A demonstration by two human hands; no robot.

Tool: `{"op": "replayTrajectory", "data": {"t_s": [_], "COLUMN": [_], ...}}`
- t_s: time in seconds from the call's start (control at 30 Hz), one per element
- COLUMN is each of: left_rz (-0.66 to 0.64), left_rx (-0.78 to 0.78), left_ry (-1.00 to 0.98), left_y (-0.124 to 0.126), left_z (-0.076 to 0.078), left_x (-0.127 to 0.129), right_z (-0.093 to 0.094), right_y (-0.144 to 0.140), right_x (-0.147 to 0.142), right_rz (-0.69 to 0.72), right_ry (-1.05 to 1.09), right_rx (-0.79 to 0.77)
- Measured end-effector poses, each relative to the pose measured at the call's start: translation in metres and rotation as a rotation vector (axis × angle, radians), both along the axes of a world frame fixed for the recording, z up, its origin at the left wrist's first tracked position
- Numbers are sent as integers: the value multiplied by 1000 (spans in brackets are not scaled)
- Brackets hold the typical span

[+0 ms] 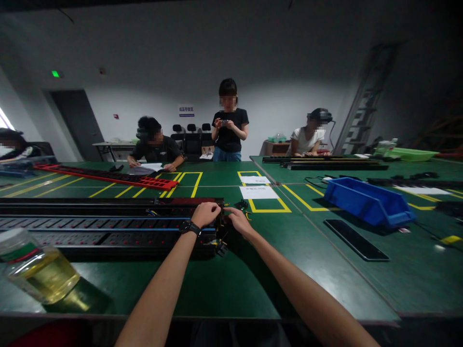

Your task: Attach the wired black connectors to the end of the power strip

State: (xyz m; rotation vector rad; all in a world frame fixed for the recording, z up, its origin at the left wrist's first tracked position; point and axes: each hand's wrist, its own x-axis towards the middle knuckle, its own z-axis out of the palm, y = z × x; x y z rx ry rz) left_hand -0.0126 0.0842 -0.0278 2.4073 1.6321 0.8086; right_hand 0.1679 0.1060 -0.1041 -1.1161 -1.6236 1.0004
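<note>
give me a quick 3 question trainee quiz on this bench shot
1. True or false: both hands are at the right-hand end of the long black strip.
2. Which thing lies right of the right hand? A) blue bin B) bottle of yellow liquid C) red strip
3. Fill in: the left hand wears a black ____ at the wrist.

Key
1. True. Both hands meet at that end, by the small loose wires; the grip itself is too small to make out.
2. A. The bottle and red strip lie to the left.
3. Watch or band.
</note>
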Motion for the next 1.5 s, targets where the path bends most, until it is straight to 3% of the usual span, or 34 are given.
{"op": "replayTrajectory", "data": {"t_s": [0.1, 0.27, 0.53, 0.83, 1.13, 1.5], "left_rz": [12, 26, 29, 47, 60, 68], "left_rx": [-11, -27, -12, 6, 7, 42], "left_ry": [-18, -47, -84, -101, -59, -46], "left_y": [2, 4, 3, 2, -2, -3], "left_z": [0, -1, 0, 2, 7, 6], "left_x": [0, -1, -1, -1, 1, 1], "right_z": [2, 6, 18, 17, 16, 12], "right_y": [0, -4, -16, -14, -15, -14], "right_x": [0, 0, 3, -1, 4, 5], "right_rz": [6, -1, 168, 181, 204, 162], "right_ry": [11, -18, 87, 134, -52, -88], "right_rx": [-83, -91, -7, -24, 92, 119]}}
